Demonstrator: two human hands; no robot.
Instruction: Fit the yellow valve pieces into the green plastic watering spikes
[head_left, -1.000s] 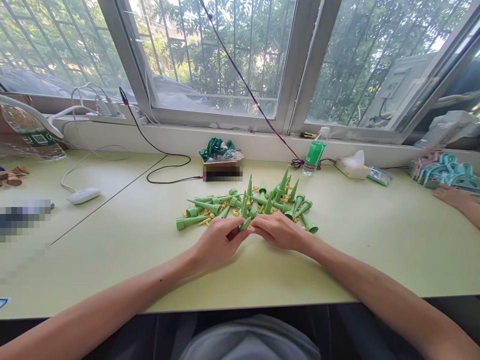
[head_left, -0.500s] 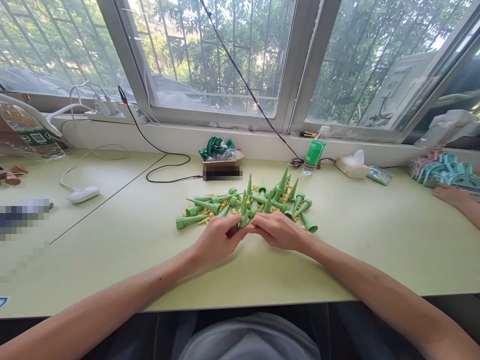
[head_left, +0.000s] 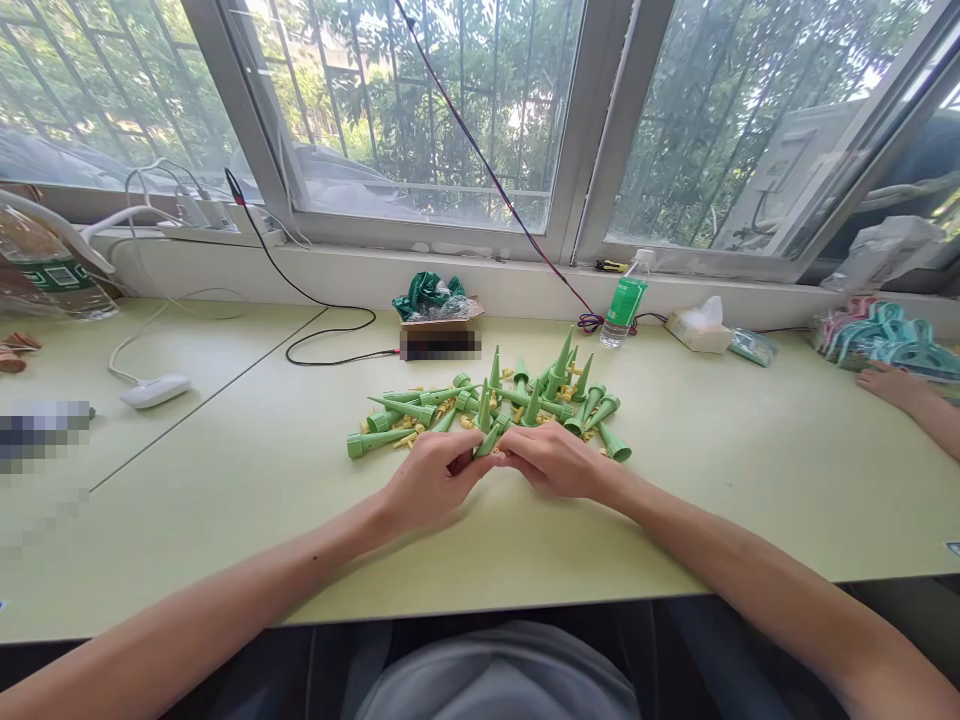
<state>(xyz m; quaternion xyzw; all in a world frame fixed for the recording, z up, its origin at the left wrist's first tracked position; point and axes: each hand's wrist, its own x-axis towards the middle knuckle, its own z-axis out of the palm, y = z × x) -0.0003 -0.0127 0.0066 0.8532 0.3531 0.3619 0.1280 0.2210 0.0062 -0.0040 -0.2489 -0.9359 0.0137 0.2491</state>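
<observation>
My left hand [head_left: 429, 475] is closed around a green plastic watering spike [head_left: 487, 441], its pointed end tilted up and to the right. My right hand [head_left: 551, 462] is pinched with its fingertips meeting those of the left; a tiny pale yellowish bit shows between them, too small to make out. Right behind both hands spreads a pile of similar green spikes [head_left: 382, 441], some standing tip up, others lying flat. Small yellow plastic fittings [head_left: 406, 440] are scattered among them.
Behind the pile sits a small cardboard box [head_left: 442, 325] with green wrapping. A water bottle [head_left: 624, 302] and a tissue box [head_left: 699, 330] stand near the windowsill. At right, another person's hand [head_left: 892, 385] rests by bagged teal hangers [head_left: 889, 338]. A white mouse-like device [head_left: 155, 391] lies left.
The green spike in my left hand has tipped further to the right. Both hands stay together in nearly the same place; the view has shifted slightly.
</observation>
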